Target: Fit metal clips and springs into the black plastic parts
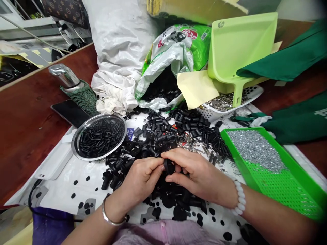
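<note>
Both hands meet over the middle of the table, around one black round plastic part [168, 166]. My left hand [143, 177] pinches its left side between thumb and fingertips. From the right, my right hand [199, 172] grips the same part, its thumb below and fingers above. What the curled fingers cover inside cannot be made out. Beneath and around the hands lie loose black plastic parts [117, 172], many with wide round ends. Behind them spreads a pile of short black cylinders [163, 124], with small metal strips [191, 144] among them.
At left stands a round metal dish [74, 144] of black ribbed pieces, by a phone [70, 112] and netted flask [81, 92]. At right a green tray [263, 185] holds small silvery pieces. An open bag [163, 68], a light green dustpan [242, 47] and a white basket [212, 114] stand behind.
</note>
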